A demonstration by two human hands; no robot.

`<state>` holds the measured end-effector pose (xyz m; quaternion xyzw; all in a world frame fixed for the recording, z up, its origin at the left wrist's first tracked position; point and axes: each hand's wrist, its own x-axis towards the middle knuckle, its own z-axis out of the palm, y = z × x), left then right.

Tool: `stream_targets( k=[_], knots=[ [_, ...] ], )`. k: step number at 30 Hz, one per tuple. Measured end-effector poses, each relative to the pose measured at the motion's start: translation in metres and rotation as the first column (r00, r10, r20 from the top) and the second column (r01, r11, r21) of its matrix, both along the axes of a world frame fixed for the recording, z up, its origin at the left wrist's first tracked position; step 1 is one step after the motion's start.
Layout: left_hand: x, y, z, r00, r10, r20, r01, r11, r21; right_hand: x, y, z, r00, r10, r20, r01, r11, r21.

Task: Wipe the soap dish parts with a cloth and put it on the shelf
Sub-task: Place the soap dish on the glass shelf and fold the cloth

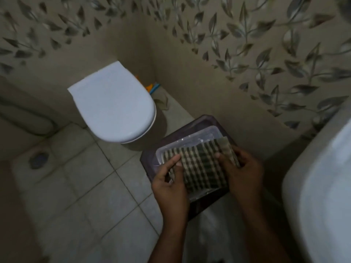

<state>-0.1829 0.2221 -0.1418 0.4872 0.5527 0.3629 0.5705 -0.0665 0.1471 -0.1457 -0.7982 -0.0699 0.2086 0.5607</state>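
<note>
Pressing a checked cloth [201,166] onto the soap dish [190,145], your left hand [170,185] pinches its near-left edge while your right hand [241,171] pins the far-right. The dish runs diagonally between them, apparently a pale tray nested in a dark base.

From my seat the checked cloth [201,166] covers most of the pale inner tray [191,138], so I can't read its floor, and my left hand [169,185] and right hand [241,173] mask the near edges of the dark outer dish [191,122]. The white basin [321,186] at right is cut by the frame edge. Behind the toilet lid [114,103] some orange and blue things [152,87] are too small and blocked to name, and the floor drain [39,158] is smeared by blur.
</note>
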Motion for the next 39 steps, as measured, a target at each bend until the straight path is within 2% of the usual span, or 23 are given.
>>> stream_targets(
  k=[2,6,8,11,14,18,21,23,25,26,29,32,35,39],
  knots=[
    [0.006,0.003,-0.018,0.999,-0.044,-0.023,0.046,0.997,0.055,0.008,0.003,-0.022,1.0,-0.012,-0.009,0.012,1.0,-0.008],
    [0.005,0.012,-0.061,0.967,-0.171,-0.187,0.204,0.963,0.175,0.022,0.016,-0.06,1.0,0.016,0.008,-0.015,0.999,-0.033],
    [0.002,0.015,-0.086,0.93,-0.253,-0.265,0.296,0.946,0.135,0.026,0.022,-0.076,0.999,0.044,0.01,-0.043,0.998,-0.056],
    [0.0,0.016,-0.115,0.887,-0.367,-0.28,0.394,0.918,0.046,0.03,0.028,-0.097,0.995,0.07,0.065,-0.063,0.993,-0.096],
    [0.004,0.014,-0.132,0.873,-0.392,-0.289,0.414,0.91,0.018,0.032,0.03,-0.12,0.994,0.058,0.09,-0.047,0.992,-0.121],
    [0.01,0.013,-0.144,0.839,-0.386,-0.384,0.418,0.908,-0.002,0.032,0.031,-0.149,0.991,0.086,0.101,-0.066,0.98,-0.19],
    [0.011,0.01,-0.147,0.765,-0.457,-0.454,0.545,0.835,0.077,0.028,0.026,-0.161,0.951,0.143,0.274,-0.052,0.948,-0.315],
    [0.011,0.007,-0.15,0.726,-0.395,-0.564,0.579,0.793,0.189,0.026,0.019,-0.161,0.853,0.225,0.471,-0.02,0.916,-0.401],
    [0.013,0.004,-0.156,0.644,-0.345,-0.683,0.634,0.74,0.223,0.02,0.014,-0.161,0.752,0.369,0.547,-0.055,0.861,-0.505],
    [0.013,0.002,-0.159,0.591,-0.35,-0.727,0.68,0.701,0.215,0.014,0.015,-0.161,0.729,0.462,0.505,-0.123,0.815,-0.567],
    [0.014,-0.004,-0.167,0.471,-0.407,-0.783,0.786,0.597,0.162,0.001,0.019,-0.163,0.678,0.7,0.223,-0.372,0.589,-0.717],
    [0.014,-0.003,-0.177,0.374,-0.399,-0.838,0.824,0.557,0.102,0.0,0.019,-0.168,0.6,0.796,0.078,-0.45,0.417,-0.789],
    [0.012,0.0,-0.186,0.29,-0.372,-0.882,0.833,0.552,0.041,0.005,0.019,-0.169,0.571,0.82,0.026,-0.465,0.35,-0.813],
    [0.017,-0.001,-0.185,0.202,-0.393,-0.897,0.824,0.563,-0.062,0.006,0.023,-0.17,0.591,0.807,0.022,-0.445,0.348,-0.825]
  ],
)
